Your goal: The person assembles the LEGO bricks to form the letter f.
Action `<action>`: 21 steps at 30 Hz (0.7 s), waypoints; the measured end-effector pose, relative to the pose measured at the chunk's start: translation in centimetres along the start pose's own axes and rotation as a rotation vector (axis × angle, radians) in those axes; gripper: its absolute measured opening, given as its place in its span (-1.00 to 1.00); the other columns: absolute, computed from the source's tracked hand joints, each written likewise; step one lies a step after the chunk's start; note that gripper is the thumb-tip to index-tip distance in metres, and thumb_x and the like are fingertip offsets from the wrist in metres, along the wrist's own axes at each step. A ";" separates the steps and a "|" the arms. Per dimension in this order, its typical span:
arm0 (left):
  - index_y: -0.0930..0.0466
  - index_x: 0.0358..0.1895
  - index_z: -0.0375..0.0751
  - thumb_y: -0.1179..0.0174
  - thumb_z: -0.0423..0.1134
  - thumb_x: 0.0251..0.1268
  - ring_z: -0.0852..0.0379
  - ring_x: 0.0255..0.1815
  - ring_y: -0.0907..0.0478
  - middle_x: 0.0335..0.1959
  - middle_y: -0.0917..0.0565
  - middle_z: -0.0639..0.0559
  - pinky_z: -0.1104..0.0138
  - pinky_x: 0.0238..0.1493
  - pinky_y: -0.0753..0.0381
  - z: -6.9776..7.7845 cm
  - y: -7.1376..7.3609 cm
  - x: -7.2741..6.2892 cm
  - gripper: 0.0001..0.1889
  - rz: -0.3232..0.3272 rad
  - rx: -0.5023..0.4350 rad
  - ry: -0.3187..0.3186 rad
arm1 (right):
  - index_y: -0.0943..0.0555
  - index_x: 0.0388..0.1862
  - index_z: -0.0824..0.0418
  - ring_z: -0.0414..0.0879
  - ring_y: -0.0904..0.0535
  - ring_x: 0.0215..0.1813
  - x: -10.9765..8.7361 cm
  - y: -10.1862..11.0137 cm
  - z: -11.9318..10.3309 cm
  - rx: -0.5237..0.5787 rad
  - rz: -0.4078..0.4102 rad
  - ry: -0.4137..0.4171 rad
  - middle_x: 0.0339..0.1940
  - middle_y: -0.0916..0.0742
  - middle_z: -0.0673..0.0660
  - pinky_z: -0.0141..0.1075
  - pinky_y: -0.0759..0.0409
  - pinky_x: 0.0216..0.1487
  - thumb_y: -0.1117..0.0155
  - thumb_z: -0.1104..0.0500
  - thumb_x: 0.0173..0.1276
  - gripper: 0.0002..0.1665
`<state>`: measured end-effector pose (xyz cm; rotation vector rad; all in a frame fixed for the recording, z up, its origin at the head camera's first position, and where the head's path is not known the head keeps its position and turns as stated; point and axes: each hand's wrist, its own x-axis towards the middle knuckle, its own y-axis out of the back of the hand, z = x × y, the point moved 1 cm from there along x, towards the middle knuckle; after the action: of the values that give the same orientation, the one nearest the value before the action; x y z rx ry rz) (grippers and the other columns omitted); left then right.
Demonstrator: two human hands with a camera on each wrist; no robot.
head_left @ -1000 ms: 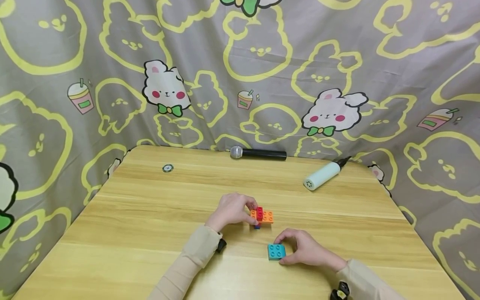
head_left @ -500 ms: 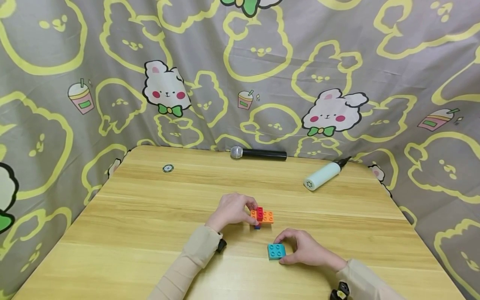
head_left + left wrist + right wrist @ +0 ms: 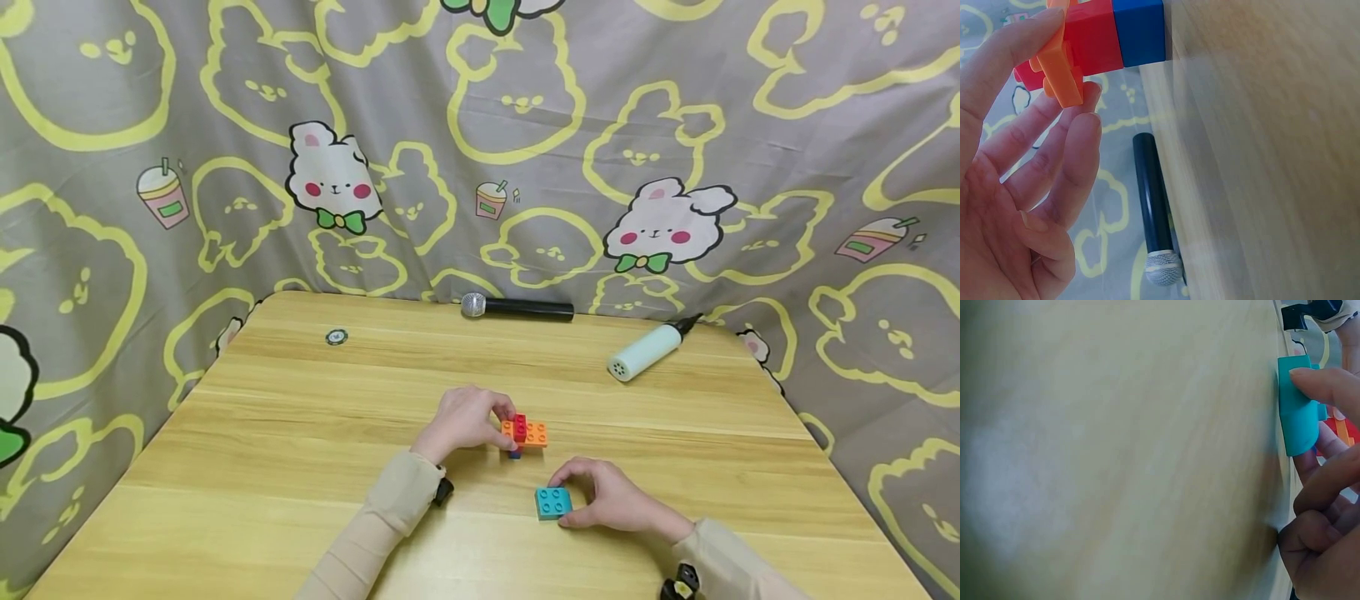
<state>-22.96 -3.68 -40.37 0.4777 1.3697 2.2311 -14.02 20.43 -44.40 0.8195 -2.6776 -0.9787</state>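
Observation:
My left hand [image 3: 467,419] pinches a small stack of toy building bricks between thumb and fingers near the middle of the table. An orange brick [image 3: 536,434] lies crosswise in that stack, a red brick [image 3: 520,427] tops it, and the left wrist view shows another red brick [image 3: 1094,37] and a blue brick [image 3: 1140,32] beneath. Nearer the front and to the right, my right hand [image 3: 611,497] pinches a teal brick [image 3: 553,503] with its studs up. In the right wrist view the thumb presses the side of the teal brick [image 3: 1297,406], which sits on the tabletop.
Along the back edge of the wooden table [image 3: 247,467] lies a black microphone [image 3: 517,307]. A pale green hand pump [image 3: 647,352] rests at the back right, a round chip [image 3: 337,337] at the back left. A patterned curtain [image 3: 420,100] hangs behind.

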 end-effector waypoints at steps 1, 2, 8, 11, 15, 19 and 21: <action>-0.65 -0.24 0.23 -0.47 0.19 -0.17 0.25 -0.22 -0.54 -0.28 -0.69 0.36 0.31 -0.29 -0.35 0.0 0.0 0.0 -0.63 0.000 -0.001 0.000 | -0.62 -0.10 0.00 -0.29 -0.50 0.05 0.0 0.0 0.0 0.000 -0.001 -0.001 -0.08 -0.70 -0.10 -0.33 -0.36 0.18 -0.51 0.01 0.04 -0.58; -0.65 -0.25 0.22 -0.47 0.18 -0.17 0.25 -0.23 -0.53 -0.28 -0.69 0.36 0.31 -0.30 -0.35 0.0 0.0 0.0 -0.63 0.001 -0.004 0.001 | -0.62 -0.10 0.00 -0.29 -0.50 0.06 0.0 0.0 0.0 0.000 -0.002 -0.002 -0.08 -0.70 -0.10 -0.33 -0.36 0.18 -0.51 0.01 0.04 -0.58; -0.65 -0.27 0.23 -0.47 0.18 -0.19 0.28 -0.27 -0.52 -0.28 -0.69 0.37 0.33 -0.31 -0.34 0.0 0.0 -0.1 -0.64 0.004 -0.013 0.003 | -0.62 -0.10 -0.01 -0.29 -0.50 0.07 0.0 0.0 -0.1 -0.002 0.000 0.005 -0.07 -0.70 -0.09 -0.34 -0.36 0.17 -0.50 0.01 0.05 -0.60; -0.65 -0.28 0.22 -0.47 0.18 -0.19 0.29 -0.28 -0.51 -0.29 -0.69 0.37 0.34 -0.31 -0.33 0.0 0.0 -0.1 -0.64 0.004 -0.014 0.002 | -0.62 -0.10 -0.01 -0.31 -0.48 0.05 0.0 -0.1 0.0 0.005 0.005 0.012 -0.06 -0.70 -0.08 -0.37 -0.36 0.13 -0.50 0.02 0.06 -0.60; -0.65 -0.28 0.23 -0.47 0.18 -0.18 0.29 -0.27 -0.52 -0.29 -0.69 0.37 0.34 -0.32 -0.34 0.0 0.0 -0.1 -0.65 0.004 -0.013 0.001 | -0.62 -0.10 0.00 -0.31 -0.48 0.02 0.0 0.0 0.0 0.009 0.016 0.018 -0.06 -0.70 -0.06 -0.38 -0.36 0.06 -0.50 0.03 0.07 -0.61; -0.65 -0.27 0.23 -0.47 0.18 -0.18 0.28 -0.26 -0.52 -0.28 -0.69 0.37 0.33 -0.32 -0.34 0.0 0.1 -0.1 -0.64 0.002 -0.012 0.003 | -0.62 -0.10 -0.01 -0.31 -0.48 -0.01 0.0 0.0 -0.1 0.000 0.026 0.008 -0.07 -0.70 -0.05 -0.38 -0.39 -0.03 -0.50 0.03 0.06 -0.61; -0.65 -0.27 0.23 -0.47 0.18 -0.19 0.27 -0.26 -0.52 -0.28 -0.70 0.37 0.33 -0.32 -0.33 0.0 0.1 -0.1 -0.64 0.001 -0.013 0.004 | -0.63 -0.10 -0.01 -0.30 -0.49 -0.07 0.1 0.1 -0.2 0.001 0.028 0.003 -0.07 -0.70 -0.03 -0.38 -0.43 -0.12 -0.50 0.04 0.05 -0.60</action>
<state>-22.89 -3.79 -40.31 0.4697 1.3560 2.2421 -14.06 20.35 -44.19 0.7813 -2.6799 -0.9691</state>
